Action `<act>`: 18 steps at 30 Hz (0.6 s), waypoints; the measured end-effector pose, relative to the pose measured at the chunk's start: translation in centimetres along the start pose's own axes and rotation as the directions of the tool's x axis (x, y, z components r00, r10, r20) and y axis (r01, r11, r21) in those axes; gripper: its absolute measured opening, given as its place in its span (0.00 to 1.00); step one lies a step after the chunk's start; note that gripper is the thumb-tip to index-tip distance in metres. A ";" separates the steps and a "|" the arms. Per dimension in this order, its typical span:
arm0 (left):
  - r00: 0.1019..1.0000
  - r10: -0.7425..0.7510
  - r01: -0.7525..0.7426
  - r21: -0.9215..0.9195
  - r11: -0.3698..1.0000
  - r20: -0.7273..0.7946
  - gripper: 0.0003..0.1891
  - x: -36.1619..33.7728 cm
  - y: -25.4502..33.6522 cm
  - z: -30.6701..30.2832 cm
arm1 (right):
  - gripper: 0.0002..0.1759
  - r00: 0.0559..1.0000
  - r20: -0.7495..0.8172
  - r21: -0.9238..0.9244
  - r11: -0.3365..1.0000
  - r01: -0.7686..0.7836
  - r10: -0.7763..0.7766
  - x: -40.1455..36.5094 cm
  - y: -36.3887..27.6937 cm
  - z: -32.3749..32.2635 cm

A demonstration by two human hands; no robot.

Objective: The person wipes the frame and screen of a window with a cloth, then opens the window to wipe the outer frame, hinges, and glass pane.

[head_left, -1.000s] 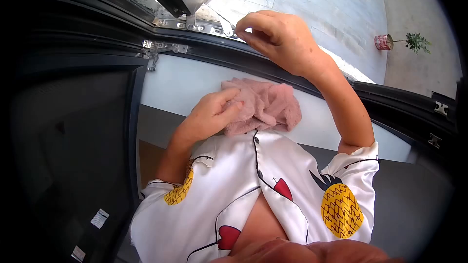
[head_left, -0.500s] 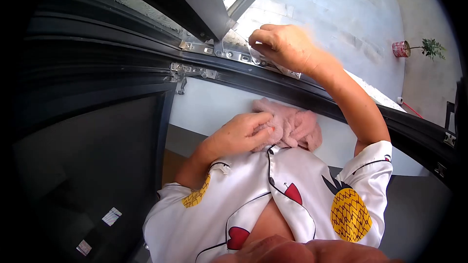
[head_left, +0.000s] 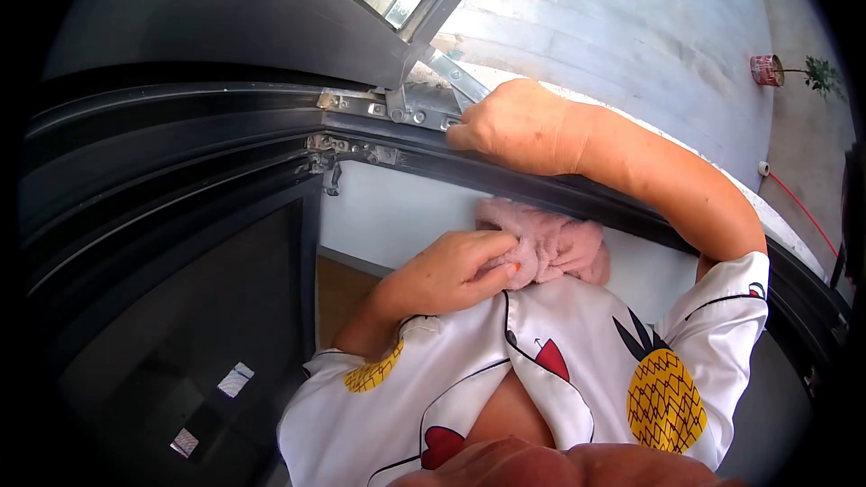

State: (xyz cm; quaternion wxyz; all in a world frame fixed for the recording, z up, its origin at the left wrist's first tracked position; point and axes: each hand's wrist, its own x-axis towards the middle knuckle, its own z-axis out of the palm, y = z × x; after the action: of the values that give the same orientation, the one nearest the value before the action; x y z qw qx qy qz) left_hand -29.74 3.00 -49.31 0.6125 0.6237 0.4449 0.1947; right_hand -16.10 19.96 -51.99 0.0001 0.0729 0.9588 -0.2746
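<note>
Hands at an open window, the person leaning in close over it. The left hand (head_left: pixel 451 272) is closed on a pink cloth (head_left: pixel 555 248), fingers and thumb bunching the fluffy fabric against the chest, just above the collar of a white pineapple-print shirt (head_left: pixel 577 370). The cloth sits in front of the white wall panel (head_left: pixel 388 212) below the frame. The right hand (head_left: pixel 519 126) is up on the dark window frame (head_left: pixel 225 126), its back turned upward, fingers curled down over the frame's edge right beside the metal hinge (head_left: pixel 406 108) at the corner. Those fingertips are hidden behind the hand, so I cannot tell whether they grip anything or only press on the track. The window sash (head_left: pixel 271 9) swings outward above the hinge. Outside, pale paving (head_left: pixel 631 27) lies in sunlight, with a small potted plant (head_left: pixel 816 72) far off to the right and a red hose (head_left: pixel 798 207) running along the ground below it
</note>
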 end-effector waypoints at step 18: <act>0.994 -0.022 0.012 -0.092 0.996 -0.108 0.10 -1.0 1.1 2.1 | 0.07 0.721 -0.603 -0.026 0.895 -0.445 0.341 -7.1 -2.2 -5.5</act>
State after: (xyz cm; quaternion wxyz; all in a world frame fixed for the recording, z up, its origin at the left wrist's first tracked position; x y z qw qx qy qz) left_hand -28.30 1.09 -48.36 0.6169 0.5798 0.4736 0.2430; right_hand -9.15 20.01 -45.91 -0.2297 0.3555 0.8935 -0.1502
